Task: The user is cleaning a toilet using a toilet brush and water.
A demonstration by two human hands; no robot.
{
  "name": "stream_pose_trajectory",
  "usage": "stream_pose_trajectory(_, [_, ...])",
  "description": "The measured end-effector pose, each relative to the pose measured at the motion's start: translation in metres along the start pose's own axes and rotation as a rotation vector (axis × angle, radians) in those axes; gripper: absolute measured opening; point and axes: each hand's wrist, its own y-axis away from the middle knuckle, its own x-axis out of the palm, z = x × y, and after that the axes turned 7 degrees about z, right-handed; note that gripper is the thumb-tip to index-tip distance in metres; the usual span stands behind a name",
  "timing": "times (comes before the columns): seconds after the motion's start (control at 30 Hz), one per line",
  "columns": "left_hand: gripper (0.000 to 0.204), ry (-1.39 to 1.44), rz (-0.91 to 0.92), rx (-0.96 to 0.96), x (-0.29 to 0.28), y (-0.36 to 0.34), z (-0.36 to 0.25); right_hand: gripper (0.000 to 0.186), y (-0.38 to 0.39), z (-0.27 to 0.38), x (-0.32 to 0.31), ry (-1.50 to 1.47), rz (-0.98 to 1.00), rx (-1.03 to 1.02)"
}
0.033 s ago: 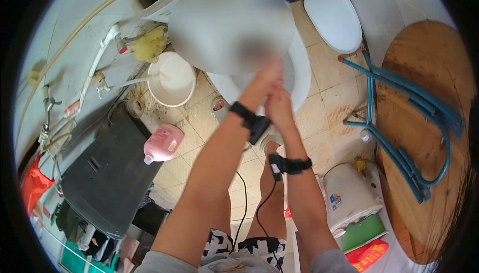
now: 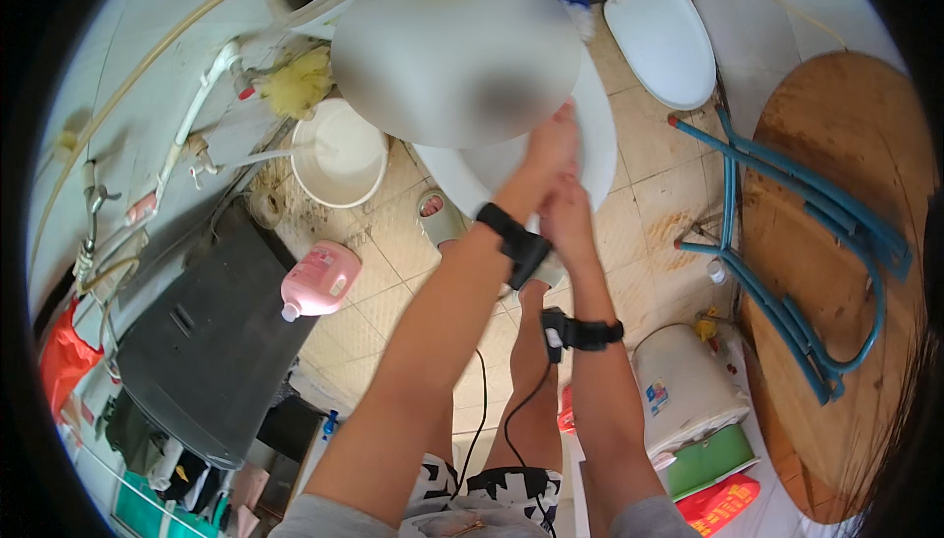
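My left hand point(image 2: 554, 145) reaches over the white toilet bowl point(image 2: 597, 140), its fingers curled and partly covered by a grey blurred oval. Just behind it, nearer to me, is my right hand point(image 2: 567, 211), also closed. The two hands are in line and close together, as if on one thing, but what they grip cannot be made out. Both wrists wear black straps, and a cable runs from the right one. Past the oval's upper right edge, a blue-and-white bristly thing point(image 2: 572, 5) shows at the toilet's side.
Water runs from a tap point(image 2: 202, 162) into a white bucket point(image 2: 339, 154) at the left. A pink jug point(image 2: 323, 277) stands near a dark grey cabinet-like box point(image 2: 202, 346). Right: a white toilet lid point(image 2: 661, 46), a wooden board point(image 2: 787, 184) with blue metal legs point(image 2: 728, 194), and a white bin point(image 2: 688, 381).
Both hands have shifted slightly right and toward me, still closed and close together. More of the blue-and-white bristly thing shows beside the toilet. The view has moved a little.
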Motion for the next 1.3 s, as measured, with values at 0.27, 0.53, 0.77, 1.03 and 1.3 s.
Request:
stream_pose_trajectory(0.27, [0.049,0.430,0.117,-0.160,-0.039,0.061,-0.015,0.025,0.062,0.028,0.021,0.017,0.096,-0.074])
stream_pose_trajectory(0.53, [0.046,0.657,-0.270,-0.179,-0.138,0.103,0.038,0.023,0.071,0.000,0.099,0.672,0.129,-0.156])
stream_pose_trajectory(0.77, [0.045,0.605,-0.245,-0.071,-0.083,0.102,-0.002,0.026,0.066,-0.006,0.061,0.539,0.135,-0.157])
stream_pose_trajectory(1.03, [0.050,0.208,0.055,-0.091,-0.011,0.034,-0.037,0.031,0.035,0.041,0.033,0.056,-0.101,0.039])
stream_pose_trajectory(1.3, [0.046,0.257,-0.118,-0.029,-0.107,0.065,-0.006,0.030,0.035,0.026,0.081,0.434,0.191,0.023])
